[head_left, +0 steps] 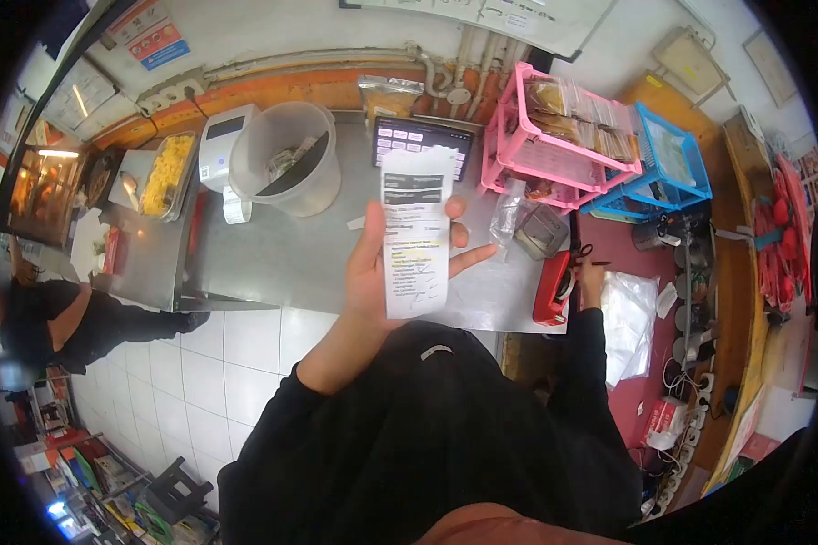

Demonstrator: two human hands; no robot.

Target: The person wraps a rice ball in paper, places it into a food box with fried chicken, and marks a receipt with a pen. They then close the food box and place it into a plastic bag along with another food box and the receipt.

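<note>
One translucent bucket (pixel 323 168) is standing on the table (pixel 291 263). Rightward, the left hand (pixel 364 283) is clasping a printed receipt (pixel 415 238) above the table, partly covering a lit screen (pixel 398 133). Further right, a red tape dispenser (pixel 545 289) is sitting beside the right hand (pixel 591 287); whether that hand is gripping anything, I cannot tell.

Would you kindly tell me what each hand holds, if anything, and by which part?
The left hand holds a printed receipt by its lower part, against the palm. The right hand seems to hold a pen; where is too small to tell.
</note>
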